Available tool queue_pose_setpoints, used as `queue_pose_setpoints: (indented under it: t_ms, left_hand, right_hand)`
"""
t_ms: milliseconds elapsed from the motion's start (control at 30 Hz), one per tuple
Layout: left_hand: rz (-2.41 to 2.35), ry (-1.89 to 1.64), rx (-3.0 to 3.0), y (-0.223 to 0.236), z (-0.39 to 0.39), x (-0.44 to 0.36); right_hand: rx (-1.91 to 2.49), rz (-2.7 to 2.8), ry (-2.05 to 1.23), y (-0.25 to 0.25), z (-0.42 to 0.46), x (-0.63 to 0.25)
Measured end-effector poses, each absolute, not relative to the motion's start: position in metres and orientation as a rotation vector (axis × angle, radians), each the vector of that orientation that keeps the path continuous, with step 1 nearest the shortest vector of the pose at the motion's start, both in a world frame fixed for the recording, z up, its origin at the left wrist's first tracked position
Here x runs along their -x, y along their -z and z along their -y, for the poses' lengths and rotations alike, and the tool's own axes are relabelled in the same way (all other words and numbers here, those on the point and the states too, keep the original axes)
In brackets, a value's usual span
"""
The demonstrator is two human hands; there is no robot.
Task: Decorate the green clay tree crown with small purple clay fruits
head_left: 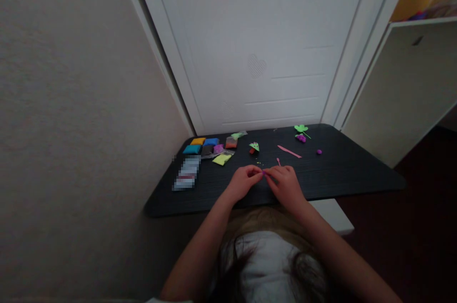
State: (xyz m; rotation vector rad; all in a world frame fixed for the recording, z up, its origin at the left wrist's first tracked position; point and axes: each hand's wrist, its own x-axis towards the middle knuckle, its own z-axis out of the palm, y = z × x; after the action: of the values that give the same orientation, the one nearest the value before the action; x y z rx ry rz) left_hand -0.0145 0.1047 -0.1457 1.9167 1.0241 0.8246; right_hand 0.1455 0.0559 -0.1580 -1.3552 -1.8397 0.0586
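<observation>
At the front middle of the table, my left hand and my right hand meet at the fingertips. A tiny bit of purple modelling clay is pinched between them, mostly covered by the fingers. Just beyond my right hand lies a small pink tool, partly hidden by it. Farther back is a long pink clay knife. A small green-topped clay figure with a red-brown base stands beyond my left hand. To the right are a purple clay ball and a cluster of purple balls.
The dark table carries several clay packets at the left, including a yellow one and a teal one. A blurred pale packet lies nearby. Green clay leaves lie at the back right. A white door stands behind.
</observation>
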Motion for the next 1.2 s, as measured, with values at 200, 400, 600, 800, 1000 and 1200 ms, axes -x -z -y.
queue_pose_setpoints:
  t_ms: [200, 400, 600, 800, 1000, 1200]
  left_hand:
    - [-1.022, -0.903, -1.810, 0.165, -0.104, 0.019]
    - [-1.031, -0.910, -1.798, 0.167, -0.104, 0.017]
    - [-1.039, -0.883, -1.831, 0.164, -0.102, 0.017]
    - [-1.020, -0.860, -1.866, 0.161, -0.101, 0.017]
    - [-0.998, -0.839, -1.891, 0.160, -0.100, 0.018]
    - [-0.974, -0.794, -1.904, 0.155, -0.099, 0.019]
  right_hand:
    - [1.341, 1.878, -0.007, 0.162, -0.054, -0.131]
    - [1.334, 1.870, -0.019, 0.166, -0.056, -0.134]
    - [1.334, 1.846, -0.043, 0.170, -0.060, -0.137]
    - [1.330, 1.861, -0.060, 0.168, -0.059, -0.138]
    - [1.329, 1.872, -0.066, 0.168, -0.057, -0.138]
    - [1.323, 1.853, -0.068, 0.165, -0.052, -0.134]
